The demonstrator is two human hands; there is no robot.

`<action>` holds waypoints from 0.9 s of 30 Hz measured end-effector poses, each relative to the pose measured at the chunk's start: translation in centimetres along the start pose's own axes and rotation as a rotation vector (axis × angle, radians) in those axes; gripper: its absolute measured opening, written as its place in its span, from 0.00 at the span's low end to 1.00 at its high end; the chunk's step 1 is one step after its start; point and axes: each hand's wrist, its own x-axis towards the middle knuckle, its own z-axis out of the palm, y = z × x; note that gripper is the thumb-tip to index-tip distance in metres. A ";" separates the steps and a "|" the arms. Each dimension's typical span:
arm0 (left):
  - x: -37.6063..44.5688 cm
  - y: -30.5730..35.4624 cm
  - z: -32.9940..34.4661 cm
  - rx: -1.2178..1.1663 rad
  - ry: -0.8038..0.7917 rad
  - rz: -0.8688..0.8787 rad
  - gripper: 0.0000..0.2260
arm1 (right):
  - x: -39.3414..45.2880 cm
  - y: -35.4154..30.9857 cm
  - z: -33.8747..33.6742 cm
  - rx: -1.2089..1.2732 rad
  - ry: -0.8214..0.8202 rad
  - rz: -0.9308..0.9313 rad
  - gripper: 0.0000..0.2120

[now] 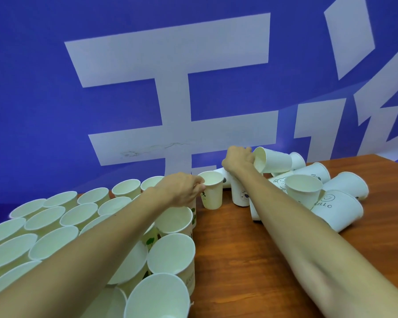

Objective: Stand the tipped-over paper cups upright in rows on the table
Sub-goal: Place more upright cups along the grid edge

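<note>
While the left hand [184, 189] pinches the rim of a standing cup [213, 191], the right hand [238, 160] holds a tipped cup [274, 159] above the pile [331, 193].

A blue banner [32, 99] with large white characters [172, 92] hangs behind.

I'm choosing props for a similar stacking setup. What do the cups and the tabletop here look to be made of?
Cups: apparently thin paper, matt white, with a rolled rim and small printed motifs; one reads HELLO. Any inner coating cannot be told.
Tabletop: reddish-brown wood or wood-look laminate, judging by its streaked grain and soft sheen; which of the two is unclear.
</note>
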 end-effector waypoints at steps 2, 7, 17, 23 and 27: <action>0.0 0.0 -0.1 0.003 0.002 0.001 0.18 | 0.1 0.1 0.7 -0.007 -0.022 0.006 0.09; 0.1 -0.3 0.2 -0.010 -0.006 0.002 0.18 | 0.1 0.1 1.5 0.040 -0.019 0.023 0.08; 0.2 -0.2 0.3 0.015 0.007 0.015 0.18 | 0.7 -0.2 0.8 0.023 -0.315 -0.025 0.10; 0.4 -0.3 0.5 0.016 0.002 0.020 0.16 | 1.3 -0.5 0.7 -0.051 -0.431 -0.094 0.13; 0.5 -0.1 0.4 0.017 0.011 0.023 0.17 | 1.7 -0.1 0.3 -0.121 -0.516 -0.132 0.16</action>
